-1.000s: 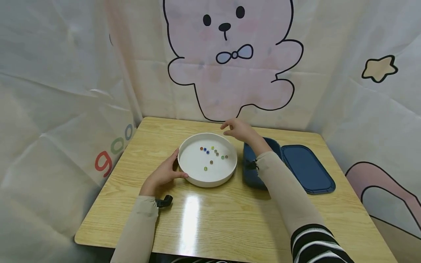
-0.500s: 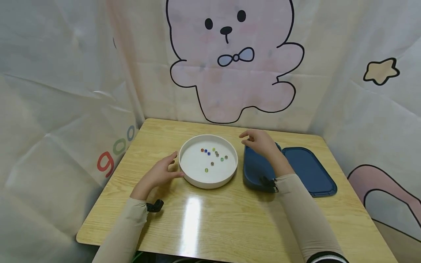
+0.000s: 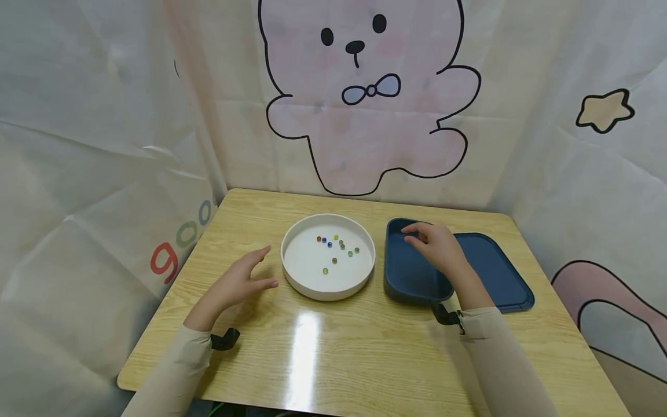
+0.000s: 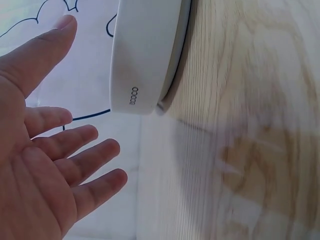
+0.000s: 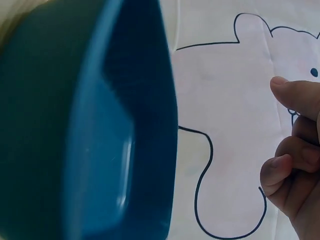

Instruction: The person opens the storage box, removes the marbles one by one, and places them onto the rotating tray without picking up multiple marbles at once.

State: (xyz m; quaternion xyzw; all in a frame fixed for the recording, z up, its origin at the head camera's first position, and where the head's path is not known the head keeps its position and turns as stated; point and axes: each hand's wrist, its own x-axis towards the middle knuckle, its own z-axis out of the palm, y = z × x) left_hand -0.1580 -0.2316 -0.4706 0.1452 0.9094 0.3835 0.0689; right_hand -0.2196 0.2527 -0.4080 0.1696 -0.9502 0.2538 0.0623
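A round white dish (image 3: 307, 277) stands mid-table with several small coloured marbles (image 3: 334, 260) scattered on its floor. To its left, my left hand (image 3: 234, 284) hovers with fingers spread, apart from the rim; in the left wrist view that palm (image 4: 30, 170) holds nothing. Over the right part of a dark blue box (image 3: 409, 275) hangs my right hand (image 3: 438, 246), its fingers loosely bent and nothing seen between them. The right wrist view has the box wall (image 5: 152, 150) at left and the fingers clear of it. My right hand hides part of the box's interior.
A flat blue lid (image 3: 497, 275) lies on the wooden table (image 3: 354, 353) right of the box, partly behind my right hand. A printed cloth (image 3: 359, 133) closes off the back and sides. Dark wrist mounts (image 3: 225, 339) stick out from both wrists.
My left hand has let go of the dish's side and drawn back left. My right hand has travelled right and towards me, from behind the dish to over the box. The marbles stay put.
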